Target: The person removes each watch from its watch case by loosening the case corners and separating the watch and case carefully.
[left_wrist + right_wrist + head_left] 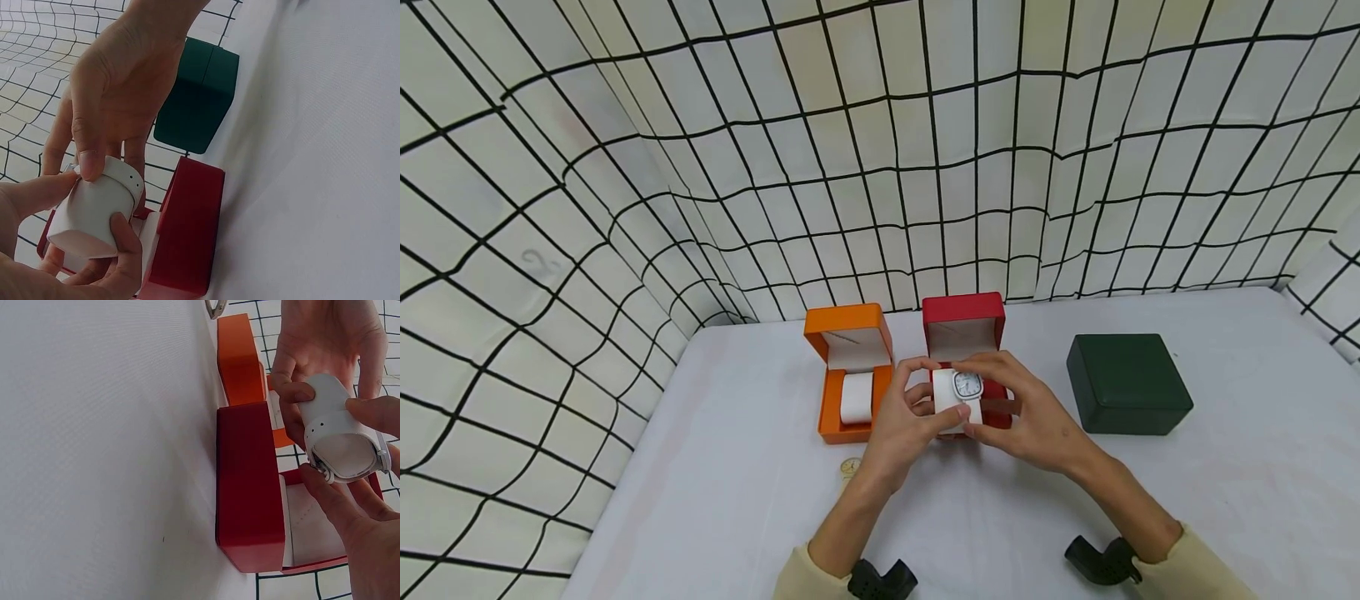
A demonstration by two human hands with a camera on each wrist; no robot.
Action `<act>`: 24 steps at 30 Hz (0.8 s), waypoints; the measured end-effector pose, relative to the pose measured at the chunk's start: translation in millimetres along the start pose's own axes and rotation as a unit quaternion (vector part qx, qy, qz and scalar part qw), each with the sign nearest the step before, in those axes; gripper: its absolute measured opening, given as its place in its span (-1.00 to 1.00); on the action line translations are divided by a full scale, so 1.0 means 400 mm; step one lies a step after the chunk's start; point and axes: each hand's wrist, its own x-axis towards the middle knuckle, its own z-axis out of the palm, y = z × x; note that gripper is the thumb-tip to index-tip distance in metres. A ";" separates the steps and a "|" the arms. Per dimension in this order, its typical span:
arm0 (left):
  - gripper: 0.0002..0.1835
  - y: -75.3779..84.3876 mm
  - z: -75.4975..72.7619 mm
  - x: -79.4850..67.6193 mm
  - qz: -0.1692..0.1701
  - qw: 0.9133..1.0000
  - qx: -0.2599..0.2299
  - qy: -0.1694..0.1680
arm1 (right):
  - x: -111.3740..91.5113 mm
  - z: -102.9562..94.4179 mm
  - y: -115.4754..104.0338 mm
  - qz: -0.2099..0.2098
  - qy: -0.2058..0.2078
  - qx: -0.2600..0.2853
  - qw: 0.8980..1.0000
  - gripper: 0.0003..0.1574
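Observation:
A white watch (pixel 967 384) with a pale dial is wrapped by its white strap (pixel 129 178) around one end of a white cushion (pixel 943 390). My left hand (pixel 904 425) grips the cushion's other end between thumb and curled fingers. At the strap end, my right hand (pixel 1030 412) pinches the watch and cushion with thumb and fingertips. Both hands are just above the open red watch box (pixel 964 310), whose base they partly hide. In the right wrist view the buckle (pixel 322 472) lies by the right fingertips.
Left of the red box stands an open orange box (pixel 844 319) with a white cushion (pixel 857 398) inside. A gold-coloured watch (pixel 850 467) lies on the white tablecloth (pixel 737 483) beside my left forearm. A closed green box (pixel 1127 383) sits to the right. Black netting (pixel 895 169) hangs behind.

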 end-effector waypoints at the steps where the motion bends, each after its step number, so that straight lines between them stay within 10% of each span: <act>1: -0.34 0.000 0.000 0.000 0.000 1.000 0.000 0.000 | 0.000 0.000 -0.001 -0.002 0.000 0.001 1.000 -0.05; 24: -0.32 -0.002 -0.008 0.003 -0.006 1.000 -0.013 -0.012 | 0.003 -0.011 0.000 0.002 0.006 0.012 1.000 -0.38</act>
